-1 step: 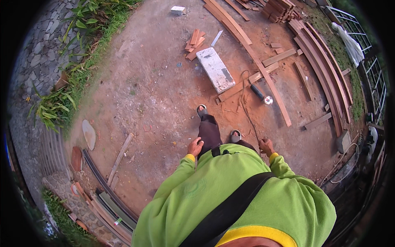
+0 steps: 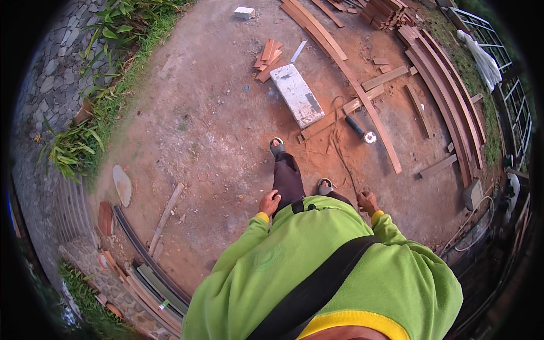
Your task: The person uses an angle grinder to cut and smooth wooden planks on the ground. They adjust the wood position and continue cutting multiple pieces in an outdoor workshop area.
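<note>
My left hand (image 2: 269,203) hangs beside my dark trouser leg (image 2: 288,180), its fingers curled in; what they hold, if anything, is hidden. On the other side, my right hand (image 2: 368,202) is closed at the lower end of a dark power cord (image 2: 344,160), which seems to pass into its fingers. That cord loops up across the dirt towards an angle grinder (image 2: 355,126) with a dark body and a shiny round head. The grinder lies on the ground beside a long reddish board (image 2: 372,119). Ahead of my feet is a worn white rectangular slab or box (image 2: 296,95).
Short wood offcuts (image 2: 268,59) lie beyond the slab, near a pale strip (image 2: 298,51). Long planks (image 2: 441,93) stretch along the right, below a plank stack (image 2: 385,12). More lengths of material (image 2: 148,258) lie at lower left. Plants (image 2: 76,141) border the left side.
My left foot has shifted slightly forward. Both hands, the cord and the grinder stay in nearly the same places.
</note>
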Available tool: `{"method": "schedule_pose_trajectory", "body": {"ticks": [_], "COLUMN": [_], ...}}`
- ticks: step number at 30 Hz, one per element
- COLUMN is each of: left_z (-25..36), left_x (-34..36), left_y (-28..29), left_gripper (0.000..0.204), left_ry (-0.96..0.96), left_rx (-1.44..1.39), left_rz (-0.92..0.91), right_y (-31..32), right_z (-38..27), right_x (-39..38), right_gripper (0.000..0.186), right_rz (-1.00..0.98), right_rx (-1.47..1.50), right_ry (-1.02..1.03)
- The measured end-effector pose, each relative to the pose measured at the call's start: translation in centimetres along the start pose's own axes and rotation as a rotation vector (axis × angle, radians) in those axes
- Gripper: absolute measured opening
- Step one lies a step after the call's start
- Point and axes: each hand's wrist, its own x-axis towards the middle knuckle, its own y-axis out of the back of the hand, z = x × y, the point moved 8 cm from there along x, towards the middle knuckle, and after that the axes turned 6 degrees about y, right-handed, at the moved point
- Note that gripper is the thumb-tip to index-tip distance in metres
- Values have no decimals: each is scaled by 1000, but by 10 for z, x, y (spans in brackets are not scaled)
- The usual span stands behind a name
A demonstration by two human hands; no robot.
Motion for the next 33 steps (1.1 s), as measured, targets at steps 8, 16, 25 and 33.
{"method": "schedule_pose_trajectory", "body": {"ticks": [8, 16, 25, 33], "left_z": [21, 100, 76, 167], "left_x": [151, 238, 340, 440], "left_y": [74, 160, 157, 152], "left_gripper": [57, 63, 94, 59], "left_ry": [30, 384, 139, 196], "left_rx": [-129, -188, 499, 282], "left_rz": [-25, -531, -590, -609], "right_y": [-29, -36, -40, 0], "right_z": [-44, -259, -305, -382], "right_x": [52, 46, 72, 174], "right_gripper": [39, 54, 58, 46], "right_rz": [135, 437, 609, 574], "right_rx": [61, -114, 151, 111], "right_ry": [-140, 111, 162, 157]}}
